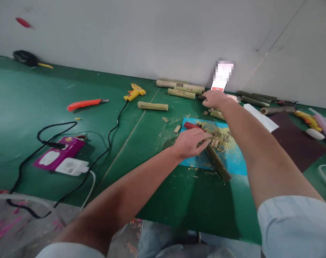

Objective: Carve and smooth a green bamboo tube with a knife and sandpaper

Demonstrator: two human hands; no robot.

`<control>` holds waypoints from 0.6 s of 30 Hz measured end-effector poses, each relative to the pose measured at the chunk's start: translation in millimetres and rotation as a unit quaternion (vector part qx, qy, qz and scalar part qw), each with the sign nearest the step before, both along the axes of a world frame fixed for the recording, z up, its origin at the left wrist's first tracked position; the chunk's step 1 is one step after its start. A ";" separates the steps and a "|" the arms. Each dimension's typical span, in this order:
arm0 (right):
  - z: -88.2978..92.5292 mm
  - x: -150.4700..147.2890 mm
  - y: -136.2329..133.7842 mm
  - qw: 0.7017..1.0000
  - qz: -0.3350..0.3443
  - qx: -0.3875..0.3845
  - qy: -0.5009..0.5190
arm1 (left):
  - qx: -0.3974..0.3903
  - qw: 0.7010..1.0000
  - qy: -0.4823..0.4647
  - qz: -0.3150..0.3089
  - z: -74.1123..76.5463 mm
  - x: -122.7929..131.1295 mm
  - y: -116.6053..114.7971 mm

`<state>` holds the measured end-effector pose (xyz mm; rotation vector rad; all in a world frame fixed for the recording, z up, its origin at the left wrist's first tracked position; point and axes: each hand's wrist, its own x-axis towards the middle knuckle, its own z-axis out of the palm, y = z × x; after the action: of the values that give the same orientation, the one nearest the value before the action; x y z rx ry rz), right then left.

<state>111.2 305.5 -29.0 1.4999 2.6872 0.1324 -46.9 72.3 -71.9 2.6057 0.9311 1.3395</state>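
My left hand (191, 143) is over the blue mat (189, 163), thumb and fingers curved around the upper end of a green-brown bamboo piece (218, 163) that slants down to the right. Just behind this hand lies a red-handled tool (192, 125), its working end partly hidden. Shavings and small bamboo chips (219, 139) cover the mat. My right hand (214, 99) reaches to the back of the table, in front of a lit phone (219, 84) leaning on the wall. Its fingers are curled; what they hold, if anything, is hidden. Short bamboo pieces (218, 114) lie near it.
Cut bamboo tubes (181, 94) lie along the wall, and another tube (152, 106) is nearer. To the left are a yellow glue gun (135, 92), an orange utility knife (84, 104) and a purple power strip (59, 152) with cables. Brown sandpaper-like sheet (294, 139) lies right.
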 end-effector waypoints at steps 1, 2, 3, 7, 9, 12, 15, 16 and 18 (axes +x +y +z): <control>-0.7 -1.9 -3.0 1.000 -0.001 0.015 -0.010 | 0.000 1.000 -0.002 -0.001 -0.2 -0.1 0.0; -1.3 -3.9 -5.4 0.999 -0.003 0.027 -0.018 | 0.000 1.000 -0.002 -0.001 -0.3 -0.2 -0.2; -1.6 -5.8 -7.4 0.999 -0.005 0.037 -0.026 | 0.000 1.000 -0.002 -0.001 -0.3 -0.5 -0.4; 6.7 -10.1 -12.9 0.996 -0.014 0.076 -0.035 | 0.008 1.000 -0.009 -0.004 0.4 -2.0 -1.2; 18.7 -8.0 -17.5 0.994 -0.022 0.108 -0.022 | 0.021 0.999 -0.025 -0.002 1.3 -2.6 -1.2; 45.0 1.4 -30.5 0.979 -0.039 0.184 0.079 | 0.041 0.998 -0.049 0.010 3.4 -3.2 -1.2; 75.6 16.1 -52.2 0.945 -0.036 0.255 0.202 | 0.055 0.996 -0.065 0.035 6.3 -4.1 -1.9; 85.2 21.5 -61.6 0.930 -0.029 0.274 0.242 | 0.061 0.995 -0.071 0.043 7.5 -4.5 -2.5; 101.3 31.9 -83.9 0.886 -0.014 0.305 0.348 | 0.072 0.992 -0.085 0.063 10.3 -5.4 -4.5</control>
<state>143.1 221.6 72.3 2.0760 3.3888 0.5962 -52.3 67.8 -61.6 2.5181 1.0230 1.6910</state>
